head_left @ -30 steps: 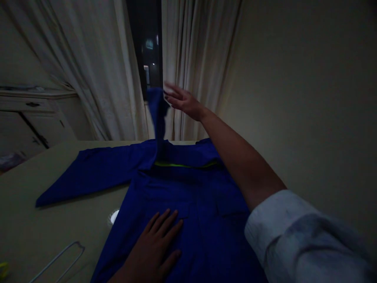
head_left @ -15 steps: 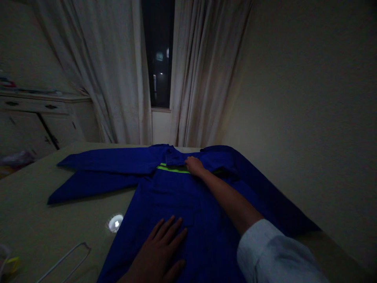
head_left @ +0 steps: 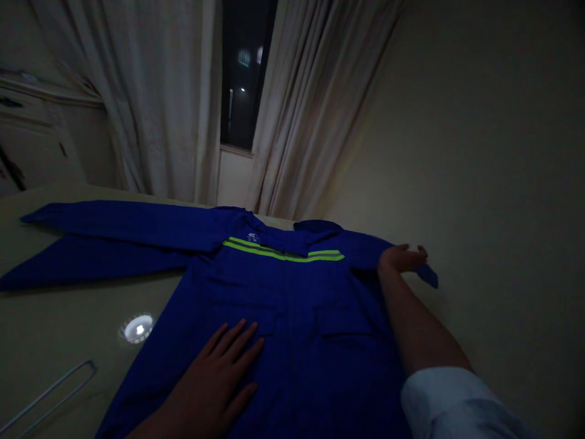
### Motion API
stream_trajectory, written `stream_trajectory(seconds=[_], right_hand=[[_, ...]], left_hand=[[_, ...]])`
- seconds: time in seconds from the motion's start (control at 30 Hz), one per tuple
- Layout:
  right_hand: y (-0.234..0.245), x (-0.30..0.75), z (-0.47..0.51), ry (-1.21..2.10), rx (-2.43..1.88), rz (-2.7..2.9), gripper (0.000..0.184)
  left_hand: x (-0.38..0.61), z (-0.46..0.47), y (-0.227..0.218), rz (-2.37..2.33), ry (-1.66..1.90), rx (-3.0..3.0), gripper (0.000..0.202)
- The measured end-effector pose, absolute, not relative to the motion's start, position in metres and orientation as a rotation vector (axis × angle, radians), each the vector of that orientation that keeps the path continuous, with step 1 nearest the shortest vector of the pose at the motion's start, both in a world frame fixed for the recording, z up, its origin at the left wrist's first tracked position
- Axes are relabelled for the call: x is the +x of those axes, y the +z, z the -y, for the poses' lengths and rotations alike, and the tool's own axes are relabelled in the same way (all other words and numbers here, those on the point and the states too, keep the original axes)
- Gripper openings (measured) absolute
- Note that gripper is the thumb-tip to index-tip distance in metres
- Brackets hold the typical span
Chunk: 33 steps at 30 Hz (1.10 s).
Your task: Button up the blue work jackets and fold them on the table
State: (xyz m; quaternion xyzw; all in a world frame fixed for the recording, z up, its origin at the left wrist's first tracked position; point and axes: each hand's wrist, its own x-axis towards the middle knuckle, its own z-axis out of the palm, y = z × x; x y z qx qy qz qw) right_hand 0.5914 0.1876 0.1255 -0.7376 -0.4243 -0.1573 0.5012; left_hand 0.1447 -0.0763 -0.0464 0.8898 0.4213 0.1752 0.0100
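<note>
The left hand [head_left: 217, 387] lies flat with fingers spread on the lower front of the blue jacket [head_left: 292, 305], which is laid out across the desk [head_left: 55, 329]; the right hand [head_left: 401, 258], out at 2 o'clock, is curled round the sleeve [head_left: 428, 277] close by the wall; a hard tug there could, I'd say, drag the body askew and ruck it under the flat palm; the hem might also sweep the round light [head_left: 137, 328] at 9 o'clock.

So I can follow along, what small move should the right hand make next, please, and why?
Probably tug the cloth fold outward flat: the right hand grips it at the jacket shoulder, while the left hand pins the front.
</note>
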Motion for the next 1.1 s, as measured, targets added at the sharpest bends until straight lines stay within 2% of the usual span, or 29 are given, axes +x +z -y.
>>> stream_trajectory(seconds=[0.1, 0.23, 0.3, 0.37, 0.43, 0.57, 0.63, 0.7, 0.8, 0.93, 1.1], right_hand=[[0.098, 0.541, -0.214, -0.186, -1.864, 1.271, 0.033], [0.048, 0.451, -0.233, 0.043, -1.784, 2.231, 0.038], [0.034, 0.418, -0.237, 0.012, -1.757, 2.541, 0.032], [0.038, 0.399, -0.248, -0.027, -1.774, 2.536, 0.02], [0.065, 0.394, -0.27, -0.053, -1.763, 2.44, 0.02], [0.136, 0.399, -0.321, -0.165, -1.696, 2.14, 0.051], [0.146, 0.399, -0.327, -0.15, -1.558, 1.997, 0.056], [0.128, 0.394, -0.31, -0.045, -1.452, 2.037, 0.048], [0.069, 0.387, -0.26, 0.219, -1.558, 2.448, 0.034], [0.017, 0.405, -0.205, 0.288, -1.635, 2.601, 0.047], [0.028, 0.442, -0.154, 0.092, -1.557, 2.444, 0.062]], left_hand=[[0.144, 0.076, -0.044, -1.308, 0.539, 2.749, 0.069], [0.143, 0.076, -0.041, -1.291, 0.511, 2.707, 0.069], [0.143, 0.076, -0.043, -1.279, 0.494, 2.694, 0.071], [0.144, 0.074, -0.048, -1.267, 0.475, 2.688, 0.074], [0.144, 0.073, -0.053, -1.254, 0.467, 2.686, 0.078], [0.145, 0.074, -0.056, -1.241, 0.486, 2.666, 0.079], [0.145, 0.077, -0.051, -1.259, 0.5, 2.643, 0.077], [0.145, 0.079, -0.045, -1.268, 0.507, 2.623, 0.074], [0.144, 0.081, -0.036, -1.266, 0.501, 2.614, 0.071], [0.144, 0.082, -0.033, -1.304, 0.499, 2.642, 0.07], [0.144, 0.084, -0.039, -1.459, 0.598, 2.676, 0.072]])
